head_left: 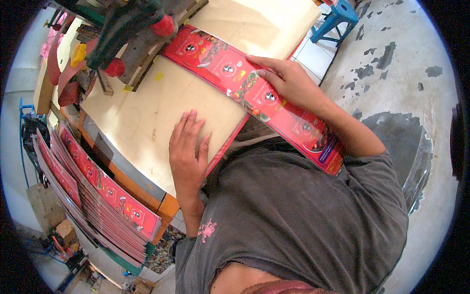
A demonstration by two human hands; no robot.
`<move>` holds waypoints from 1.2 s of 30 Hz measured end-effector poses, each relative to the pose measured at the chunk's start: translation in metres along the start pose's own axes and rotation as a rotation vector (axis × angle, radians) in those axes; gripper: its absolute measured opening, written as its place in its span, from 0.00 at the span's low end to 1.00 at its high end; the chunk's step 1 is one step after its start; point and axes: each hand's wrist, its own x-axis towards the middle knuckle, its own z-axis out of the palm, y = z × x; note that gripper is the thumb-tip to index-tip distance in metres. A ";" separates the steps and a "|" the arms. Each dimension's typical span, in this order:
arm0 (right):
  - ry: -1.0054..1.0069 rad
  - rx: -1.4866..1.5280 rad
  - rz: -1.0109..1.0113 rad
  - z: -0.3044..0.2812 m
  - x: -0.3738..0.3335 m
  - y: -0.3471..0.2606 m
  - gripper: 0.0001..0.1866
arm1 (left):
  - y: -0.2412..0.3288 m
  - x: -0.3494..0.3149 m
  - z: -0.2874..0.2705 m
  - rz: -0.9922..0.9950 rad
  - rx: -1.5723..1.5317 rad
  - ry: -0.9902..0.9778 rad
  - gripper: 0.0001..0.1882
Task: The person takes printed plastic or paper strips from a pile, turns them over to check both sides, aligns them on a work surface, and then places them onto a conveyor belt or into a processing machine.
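A long red printed plastic strip [235, 73] with repeated food pictures slants across the cream-coloured tabletop [142, 117]. Its far end lies by the machine, and its near end reaches past the table edge in front of my shirt. My right hand [293, 83] holds the strip at its right edge, thumb on top and index finger stretched along the edge; the other fingers are hidden. My left hand [187, 144] rests flat on the tabletop near its front edge, fingers extended, holding nothing. A dark green machine [125, 29] with red knobs stands at the strip's far end.
A thick stack of similar red strips [105, 188] stands to the left, below the orange table edge [166, 210]. A blue plastic stool [338, 22] stands at the far right, beside a grey floor [391, 88] with dark worn patches. Wood pieces and tools lie at the lower left.
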 end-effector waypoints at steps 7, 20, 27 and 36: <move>0.008 0.013 0.041 0.001 -0.001 -0.005 0.21 | -0.001 0.000 -0.001 -0.015 -0.026 -0.006 0.19; -0.004 -0.008 0.052 0.000 -0.002 -0.007 0.21 | -0.001 -0.001 0.000 -0.006 -0.012 -0.002 0.20; 0.015 -0.008 0.055 0.000 -0.002 -0.009 0.21 | -0.002 0.000 0.000 -0.012 -0.018 -0.012 0.20; 0.024 -0.033 0.036 0.001 -0.001 -0.007 0.21 | -0.004 0.000 -0.001 -0.011 -0.024 -0.026 0.23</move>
